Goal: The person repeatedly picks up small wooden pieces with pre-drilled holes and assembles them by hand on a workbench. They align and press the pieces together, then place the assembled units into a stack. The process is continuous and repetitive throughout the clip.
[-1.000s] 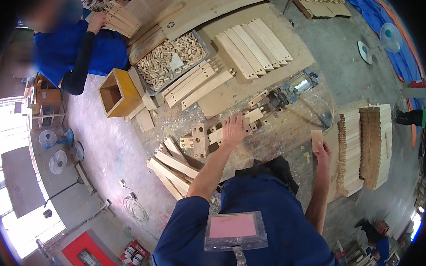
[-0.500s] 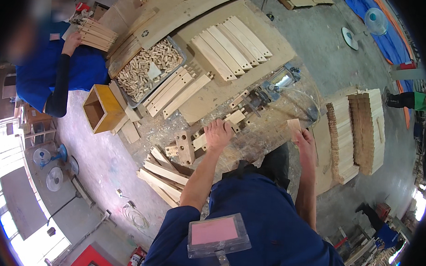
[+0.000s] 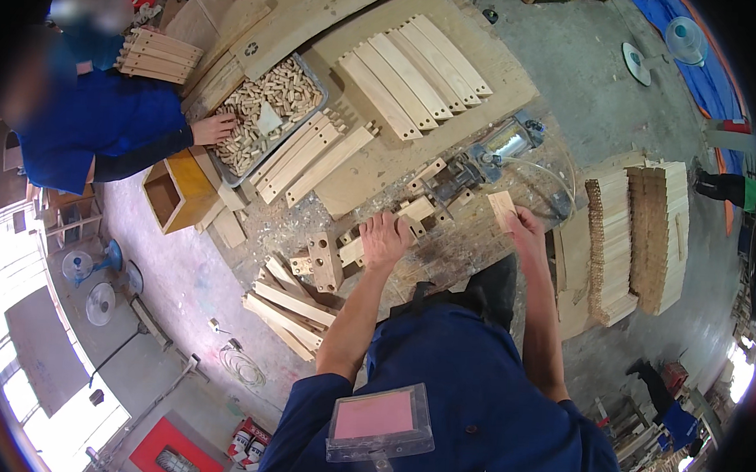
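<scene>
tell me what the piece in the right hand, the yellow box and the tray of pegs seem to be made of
Piece in the right hand: bare wood, judging by its pale, unpainted face.
Yellow box: probably wood, painted or stained; thick edges and a browner inside suggest it.
Tray: metal or plastic; its plain grey rim leaves that open.

"What lies around the left hand (image 3: 384, 239)?"

"Twelve o'clock: long pale wooden boards (image 3: 406, 77). Half past ten: small cylindrical wooden dowels (image 3: 295, 96) in a grey rectangular tray (image 3: 313, 72)."

"And at three?"

"The right hand (image 3: 527, 231), then long pale wooden slats (image 3: 617, 255), stacked. Eight: a pile of narrow pale wooden strips (image 3: 293, 303)."
</scene>
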The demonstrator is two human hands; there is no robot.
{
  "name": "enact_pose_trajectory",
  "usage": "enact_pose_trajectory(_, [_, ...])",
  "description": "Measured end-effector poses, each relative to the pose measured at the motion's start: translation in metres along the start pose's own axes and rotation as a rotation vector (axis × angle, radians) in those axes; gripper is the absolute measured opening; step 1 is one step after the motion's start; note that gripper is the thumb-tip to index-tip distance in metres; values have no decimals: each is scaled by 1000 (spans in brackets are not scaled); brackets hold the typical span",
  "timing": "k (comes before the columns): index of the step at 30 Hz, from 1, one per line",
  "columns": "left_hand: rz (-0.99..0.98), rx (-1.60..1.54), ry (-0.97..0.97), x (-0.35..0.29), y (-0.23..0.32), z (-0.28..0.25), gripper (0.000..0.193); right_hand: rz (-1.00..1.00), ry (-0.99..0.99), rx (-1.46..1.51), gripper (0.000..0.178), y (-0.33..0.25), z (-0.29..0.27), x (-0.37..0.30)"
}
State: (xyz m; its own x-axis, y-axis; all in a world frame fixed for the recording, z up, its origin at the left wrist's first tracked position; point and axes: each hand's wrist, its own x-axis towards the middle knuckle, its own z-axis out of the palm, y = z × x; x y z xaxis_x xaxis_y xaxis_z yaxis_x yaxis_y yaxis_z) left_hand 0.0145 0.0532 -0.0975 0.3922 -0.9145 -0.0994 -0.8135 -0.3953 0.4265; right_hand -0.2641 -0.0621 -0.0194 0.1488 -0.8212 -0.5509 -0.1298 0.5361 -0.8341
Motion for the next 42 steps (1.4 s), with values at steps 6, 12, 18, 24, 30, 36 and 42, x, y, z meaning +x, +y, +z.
enact_pose_trajectory(6, [-9, -6, 32, -6, 0, -2, 33, 53, -83, 66, 27, -2, 32, 2])
enact_pose_trajectory(12, [1, -75, 95, 0, 4, -8, 38, 106, -85, 78, 27, 11, 60, 2])
enact_pose_trajectory(18, [179, -248, 277, -6, 17, -33, 32, 87, -79, -22, 28, 6, 65, 1])
enact_pose_trajectory(24, [237, -209, 230, -6, 37, -52, 32, 55, -221, -23, 28, -7, 64, -11])
enact_pose_trajectory(30, [236, -167, 238, -4, 48, -59, 31, 20, -262, 97, 27, -20, 63, -18])
enact_pose_trajectory(36, [112, -194, 170, 9, 63, -55, 36, 40, -311, 14, 28, -31, 52, 12])
enact_pose_trajectory(42, [-414, -759, -11, 59, 96, -54, 39, 154, -81, 363, 28, -49, 39, 67])
